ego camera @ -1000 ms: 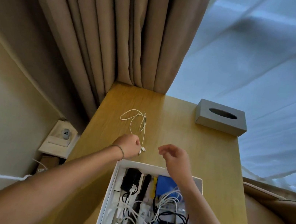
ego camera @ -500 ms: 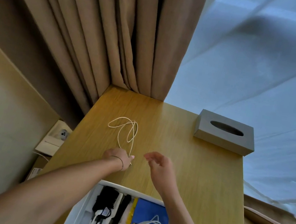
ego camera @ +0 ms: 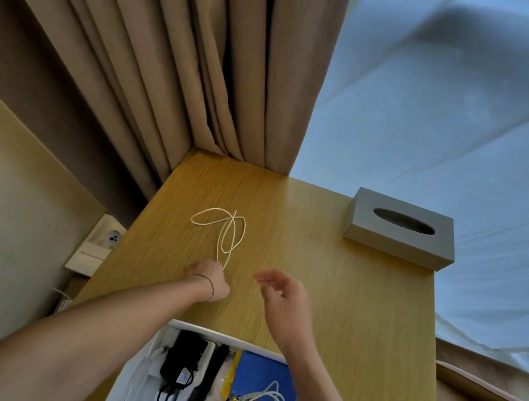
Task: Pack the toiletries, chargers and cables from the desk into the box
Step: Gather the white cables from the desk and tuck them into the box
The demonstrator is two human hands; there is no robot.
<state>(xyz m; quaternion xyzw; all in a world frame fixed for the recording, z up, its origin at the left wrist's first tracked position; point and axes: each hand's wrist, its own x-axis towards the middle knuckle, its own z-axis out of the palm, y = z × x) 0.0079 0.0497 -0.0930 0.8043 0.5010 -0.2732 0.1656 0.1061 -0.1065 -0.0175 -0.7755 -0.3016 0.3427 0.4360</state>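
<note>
The left hand point(ego camera: 209, 278) clenches the near end of the white cable point(ego camera: 221, 231); its loops lie beyond the fingers; the right hand point(ego camera: 282, 298) is released; a quick pull may tangle them or snag the box point(ego camera: 160, 343) rim.

Left hand point(ego camera: 209, 278): fist-curled, knuckles down, forearm outstretched, thin wristband. Right hand point(ego camera: 285, 302): raised, fingers loosely curled, holding nothing.

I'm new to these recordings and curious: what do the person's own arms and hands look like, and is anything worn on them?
Both forearms are bare up to the frame's lower edge. The left hand has a thin dark band around its wrist; a sliver of white fabric shows at the bottom left corner, perhaps a sleeve. The right hand and wrist wear nothing visible: no glove, ring or watch.
</note>
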